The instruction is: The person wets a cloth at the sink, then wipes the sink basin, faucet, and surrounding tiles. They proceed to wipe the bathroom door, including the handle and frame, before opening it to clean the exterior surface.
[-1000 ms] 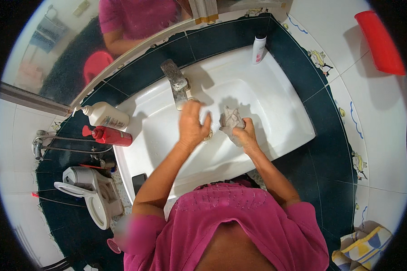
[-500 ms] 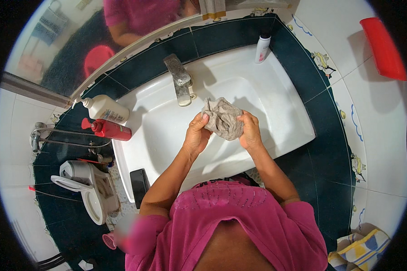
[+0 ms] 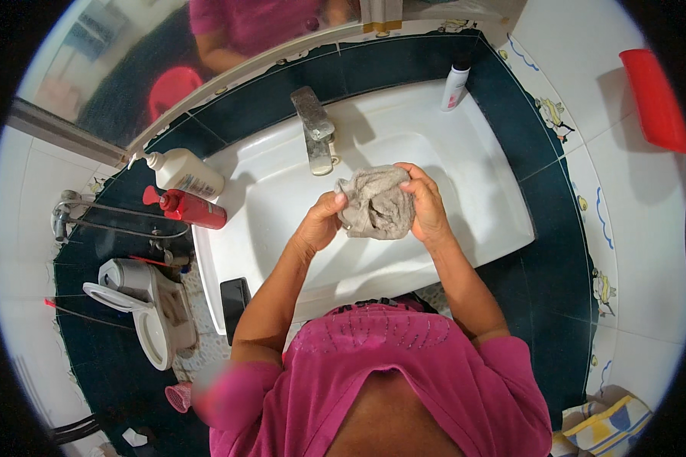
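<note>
Red bottle (image 3: 194, 209), black phone (image 3: 235, 303), toilet (image 3: 177, 331)

Bright light whitens the basin (image 3: 480, 152) around the hands, which look fairly crisp. A soft shadow lies just right of the right hand (image 3: 427, 207); another, beyond both hands, falls beside the faucet (image 3: 318, 141). Past the left hand (image 3: 320, 222), the mirror (image 3: 129, 72) looks hazy. Behind that hand, the sleeve (image 3: 240, 392) smears into blur. Well out from either hand, straight edges bow toward a black rim.

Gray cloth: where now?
Head view, near centre: the gray cloth is held by left hand and right hand over the sink, lower right of the faucet.
</note>
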Demonstrator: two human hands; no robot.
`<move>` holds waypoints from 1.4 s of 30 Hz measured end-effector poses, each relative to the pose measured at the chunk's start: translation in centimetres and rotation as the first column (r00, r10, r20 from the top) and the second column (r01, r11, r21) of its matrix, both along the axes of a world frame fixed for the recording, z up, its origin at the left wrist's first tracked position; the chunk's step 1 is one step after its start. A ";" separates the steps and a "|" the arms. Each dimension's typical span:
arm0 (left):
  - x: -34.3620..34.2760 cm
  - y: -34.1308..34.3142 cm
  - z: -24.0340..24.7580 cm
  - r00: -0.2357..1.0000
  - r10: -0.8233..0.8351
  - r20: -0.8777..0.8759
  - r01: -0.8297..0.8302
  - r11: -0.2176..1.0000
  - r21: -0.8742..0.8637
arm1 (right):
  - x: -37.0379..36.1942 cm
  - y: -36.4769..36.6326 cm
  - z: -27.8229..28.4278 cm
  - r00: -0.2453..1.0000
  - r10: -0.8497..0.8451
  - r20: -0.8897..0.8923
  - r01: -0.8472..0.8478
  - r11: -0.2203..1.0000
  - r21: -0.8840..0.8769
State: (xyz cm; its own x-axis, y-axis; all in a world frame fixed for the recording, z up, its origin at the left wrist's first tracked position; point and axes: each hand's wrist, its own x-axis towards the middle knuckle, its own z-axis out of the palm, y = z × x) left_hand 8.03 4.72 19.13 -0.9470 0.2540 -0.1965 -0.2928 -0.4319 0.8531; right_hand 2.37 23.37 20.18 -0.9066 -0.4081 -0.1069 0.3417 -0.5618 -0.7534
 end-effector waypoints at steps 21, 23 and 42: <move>0.4 -4.8 8.9 0.865 -0.004 -0.501 -0.208 0.907 -0.366 | -0.6 0.8 3.6 0.851 0.479 -0.215 -0.407 0.860 0.307; 0.1 -5.2 8.7 0.927 0.041 -0.373 -0.232 0.844 -0.484 | -0.6 0.4 3.7 0.875 0.457 -0.162 -0.452 0.889 0.068; 1.8 -2.2 7.5 0.959 -0.236 0.154 0.274 0.653 -0.706 | -1.5 -1.6 5.8 0.733 0.362 -0.575 -0.090 0.890 0.446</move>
